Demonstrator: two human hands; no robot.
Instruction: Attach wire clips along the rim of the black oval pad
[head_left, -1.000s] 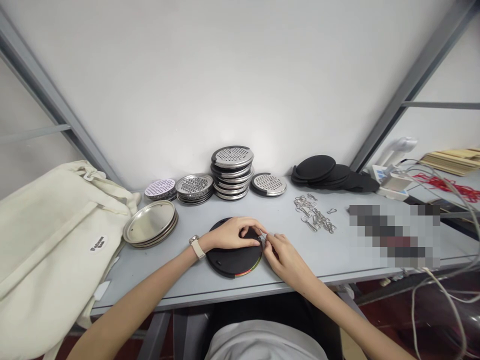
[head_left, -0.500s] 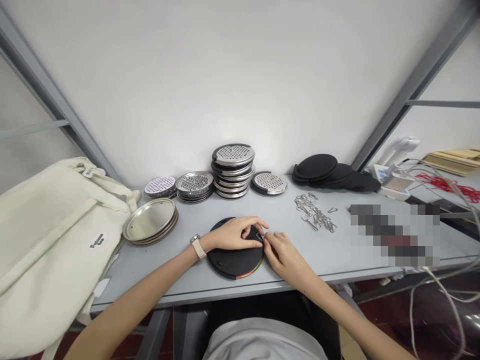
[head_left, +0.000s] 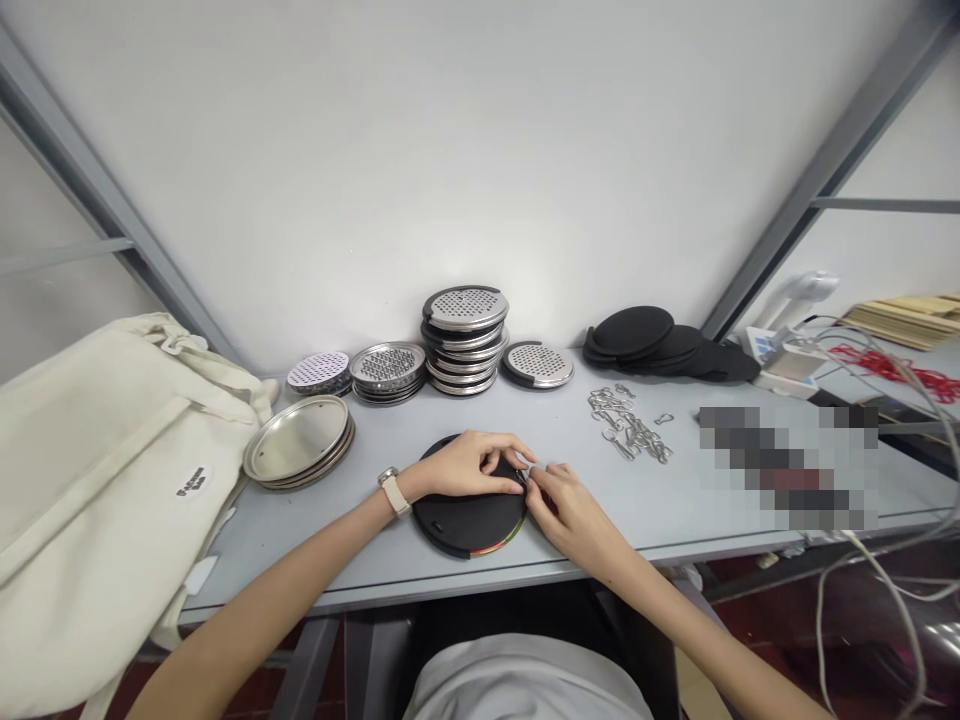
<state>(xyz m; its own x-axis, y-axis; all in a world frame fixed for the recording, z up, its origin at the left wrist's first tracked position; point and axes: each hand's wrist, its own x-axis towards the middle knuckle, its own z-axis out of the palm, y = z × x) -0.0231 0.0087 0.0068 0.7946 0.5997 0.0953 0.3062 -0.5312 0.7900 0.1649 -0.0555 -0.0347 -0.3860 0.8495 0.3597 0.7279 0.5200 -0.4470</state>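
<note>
Far left, a cream canvas tote [head_left: 105, 480] slumped over the end of a pale grey table [head_left: 360, 565], a round white label on its side. Just right of it, a stack of plain steel lids [head_left: 298, 440], and beyond those, along the far edge, a small perforated disc [head_left: 319, 372], a low stack of steel graters [head_left: 388, 370], a taller stack [head_left: 463, 340] and a single grater [head_left: 537, 365].

Mid-table, near the edge, a black disc [head_left: 469, 525] lying flat, a thin multicoloured band along its near right rim. Over it, the left hand [head_left: 466, 465], a pale watch [head_left: 391, 490] on the wrist, fingers closed and curled onto the disc's far part. Beside it, the right hand [head_left: 570, 510], fingertips pinched on a small metal clip [head_left: 521, 478] at the disc's right edge, the exact grip too small to make out; both hands almost touching.

Further right, loose metal key rings [head_left: 628, 428], black foam discs [head_left: 637, 335] behind them, then a pixelated patch [head_left: 787, 465], white cables [head_left: 862, 345] and red cord [head_left: 892, 365].
</note>
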